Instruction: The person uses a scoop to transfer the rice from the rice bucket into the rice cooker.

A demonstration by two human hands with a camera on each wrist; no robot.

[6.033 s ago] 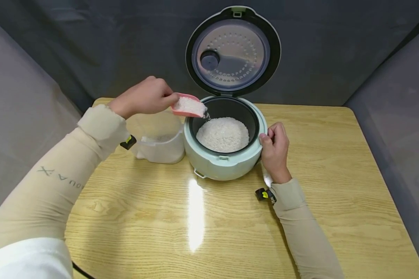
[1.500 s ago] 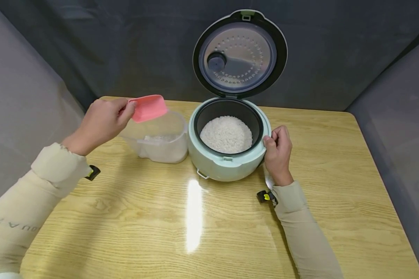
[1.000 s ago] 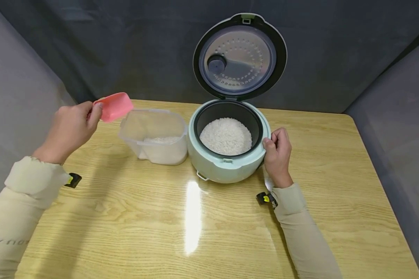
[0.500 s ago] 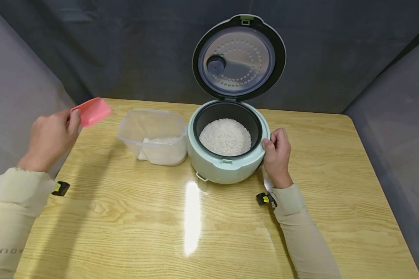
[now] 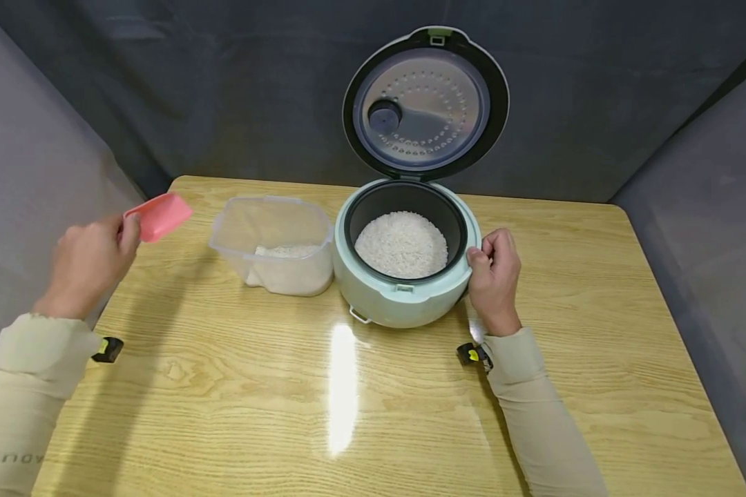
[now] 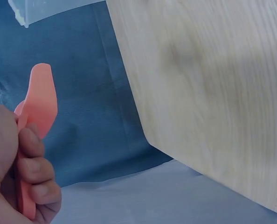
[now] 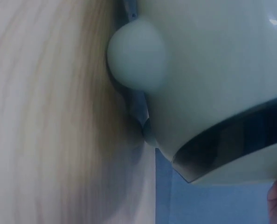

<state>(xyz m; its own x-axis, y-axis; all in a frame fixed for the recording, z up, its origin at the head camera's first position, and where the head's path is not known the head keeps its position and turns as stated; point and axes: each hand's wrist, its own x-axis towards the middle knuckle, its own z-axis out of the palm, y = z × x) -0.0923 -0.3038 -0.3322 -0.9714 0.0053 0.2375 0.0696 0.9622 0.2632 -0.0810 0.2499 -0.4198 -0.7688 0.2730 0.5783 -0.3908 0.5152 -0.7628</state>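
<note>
My left hand (image 5: 90, 266) holds a pink scoop (image 5: 161, 217) by its handle, raised over the table's far left corner. No rice shows in the scoop's bowl. In the left wrist view, curled fingers (image 6: 38, 170) wrap the handle. My right hand (image 5: 497, 279) grips the right side of a mint-green rice cooker (image 5: 404, 305), thumb on its rim. The lid (image 5: 425, 103) stands raised at the back, and a mound of white rice (image 5: 400, 245) lies in the dark inner pot. In the right wrist view, the cooker's body (image 7: 213, 56) fills the right side.
A clear plastic container (image 5: 233, 243) with some rice in it stands against the cooker's left side. A pale shiny strip (image 5: 476, 326) lies partly hidden by my right wrist. The wooden table (image 5: 255, 400) has dark cloth (image 5: 224, 103) behind it and grey cloth at both sides.
Six seconds ago my left hand was tipping rice from the scoop into the pot. It has since moved left past the container, lately sinking slightly. My right hand has stayed on the cooker.
</note>
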